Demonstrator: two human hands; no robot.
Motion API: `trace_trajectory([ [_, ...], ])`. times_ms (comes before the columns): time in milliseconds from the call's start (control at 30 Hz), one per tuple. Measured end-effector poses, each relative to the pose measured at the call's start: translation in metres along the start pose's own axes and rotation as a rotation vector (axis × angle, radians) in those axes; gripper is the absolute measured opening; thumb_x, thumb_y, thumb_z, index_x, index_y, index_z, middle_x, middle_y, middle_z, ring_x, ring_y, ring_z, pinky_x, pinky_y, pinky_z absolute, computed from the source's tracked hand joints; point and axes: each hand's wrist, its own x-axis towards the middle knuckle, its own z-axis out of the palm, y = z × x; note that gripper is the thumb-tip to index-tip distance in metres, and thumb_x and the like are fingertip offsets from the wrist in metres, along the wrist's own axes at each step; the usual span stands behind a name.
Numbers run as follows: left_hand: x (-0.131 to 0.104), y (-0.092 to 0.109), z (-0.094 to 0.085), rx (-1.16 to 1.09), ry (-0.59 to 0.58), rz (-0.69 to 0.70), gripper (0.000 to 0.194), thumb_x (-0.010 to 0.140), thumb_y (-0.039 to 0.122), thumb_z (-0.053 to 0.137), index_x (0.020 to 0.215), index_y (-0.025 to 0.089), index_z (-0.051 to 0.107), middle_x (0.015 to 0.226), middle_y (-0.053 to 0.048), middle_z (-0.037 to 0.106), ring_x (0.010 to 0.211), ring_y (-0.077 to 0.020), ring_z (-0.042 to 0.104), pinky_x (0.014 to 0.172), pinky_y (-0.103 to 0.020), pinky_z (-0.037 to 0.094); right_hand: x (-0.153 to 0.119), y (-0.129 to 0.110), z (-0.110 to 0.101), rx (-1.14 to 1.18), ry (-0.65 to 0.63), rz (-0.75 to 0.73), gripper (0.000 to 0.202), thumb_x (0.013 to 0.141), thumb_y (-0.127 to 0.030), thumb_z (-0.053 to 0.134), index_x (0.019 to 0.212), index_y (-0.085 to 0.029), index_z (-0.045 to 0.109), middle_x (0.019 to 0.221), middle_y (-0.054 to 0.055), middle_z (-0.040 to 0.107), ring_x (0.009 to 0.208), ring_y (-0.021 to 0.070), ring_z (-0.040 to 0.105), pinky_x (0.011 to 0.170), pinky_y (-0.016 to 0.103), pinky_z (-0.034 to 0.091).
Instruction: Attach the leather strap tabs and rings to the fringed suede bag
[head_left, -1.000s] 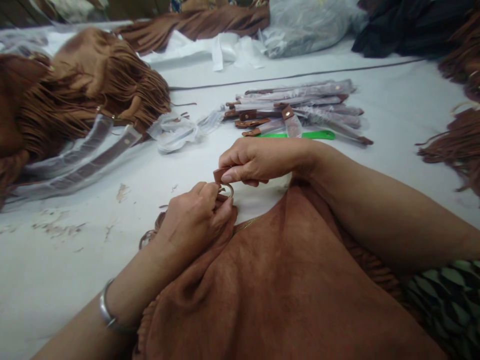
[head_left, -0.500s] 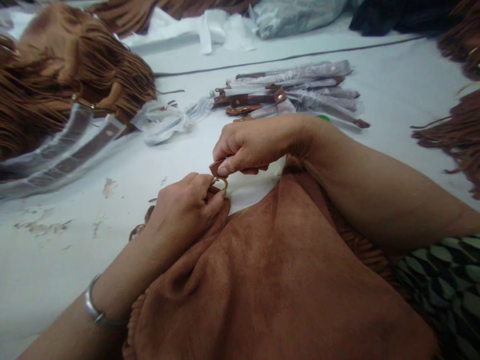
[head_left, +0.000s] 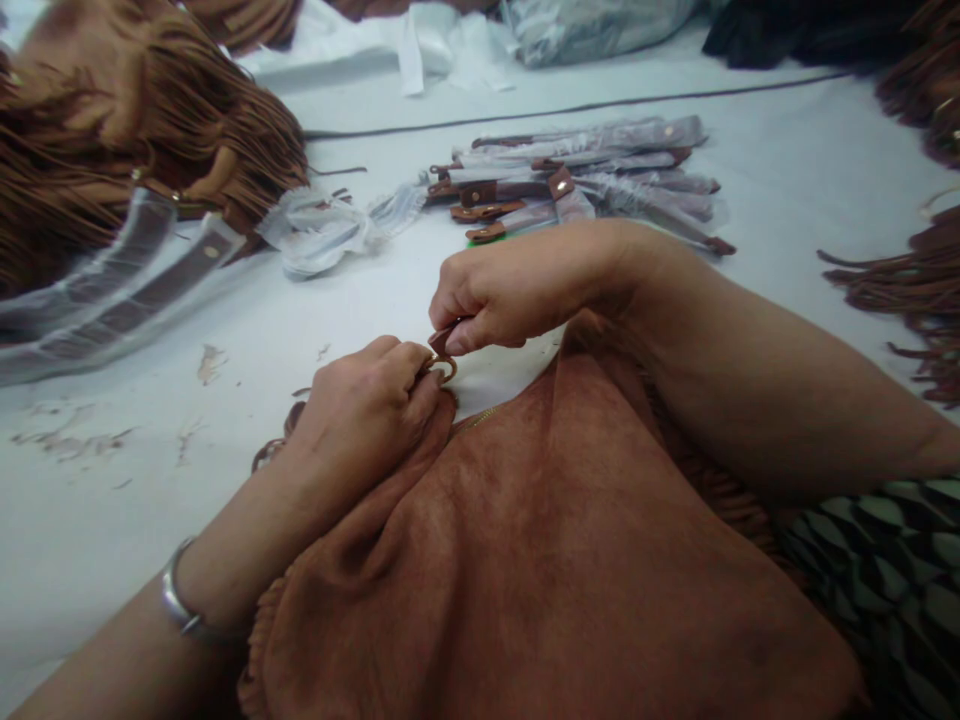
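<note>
A brown suede bag (head_left: pixel 540 540) with a gathered, fringed edge lies close in front of me. A gold zipper (head_left: pixel 478 420) shows along its top edge. My left hand (head_left: pixel 375 395) is closed at the bag's upper left corner, gripping a gold ring (head_left: pixel 448 370) between thumb and fingers. Just above it, my right hand (head_left: pixel 495 290) pinches the end of a brown leather strap (head_left: pixel 441 341) right at the ring. Whether the strap passes through the ring, I cannot tell. The rest of the strap is hidden in my right hand.
Several plastic-wrapped straps (head_left: pixel 600 170) lie in a pile beyond my right hand. Crumpled plastic (head_left: pixel 322 235) is left of them. A brown fringed bag (head_left: pixel 165 120) with wrapped handles (head_left: pixel 150 290) fills the upper left. More brown fringe (head_left: pixel 907 280) lies at right. Scraps dot the white table (head_left: pixel 150 520).
The strap end has tipped down closer to the ring, and the ring shows a little more. The whole view has shifted slightly; both hands keep their grip.
</note>
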Motion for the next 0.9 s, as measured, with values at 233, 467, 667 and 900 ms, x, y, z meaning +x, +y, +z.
trace_trajectory([
  [233,-0.002,0.000,0.003,0.000,0.001,-0.022,0.029,0.088,0.033,0.036,0.084,0.018,0.060,0.081,-0.006,0.061,0.072,-0.0187,0.056,0.063,-0.030,0.039,0.000,0.005,0.004,0.188,0.068,-0.021,0.010,0.081,-0.012,0.059,0.073,-0.007,0.062,0.049,-0.004,0.044,0.046,0.0047,0.043,0.046,0.015,0.023],
  [467,0.000,-0.003,0.005,-0.196,-0.012,-0.056,0.028,0.089,0.032,0.039,0.088,0.020,0.064,0.084,-0.005,0.061,0.075,-0.0183,0.056,0.067,-0.030,0.041,0.002,0.008,0.007,0.123,0.048,-0.063,0.013,0.082,-0.012,0.055,0.070,-0.009,0.059,0.046,-0.006,0.044,0.039,0.0018,0.038,0.043,0.013,0.020],
  [667,0.002,-0.006,0.007,-0.358,0.061,-0.098,0.029,0.088,0.029,0.040,0.076,0.019,0.065,0.079,-0.004,0.060,0.073,-0.0163,0.055,0.066,-0.030,0.042,0.002,0.012,0.010,0.213,0.066,-0.080,0.014,0.084,-0.013,0.056,0.072,-0.009,0.061,0.047,-0.006,0.041,0.043,0.0022,0.038,0.045,0.013,0.020],
  [900,-0.001,-0.003,0.002,-0.423,0.165,-0.107,0.027,0.088,0.027,0.042,0.072,0.018,0.062,0.073,-0.002,0.058,0.071,-0.0154,0.054,0.069,-0.029,0.042,-0.005,0.001,0.010,0.315,0.099,0.014,0.015,0.089,-0.017,0.052,0.078,-0.009,0.060,0.048,-0.004,0.044,0.041,0.0025,0.037,0.043,0.015,0.022],
])
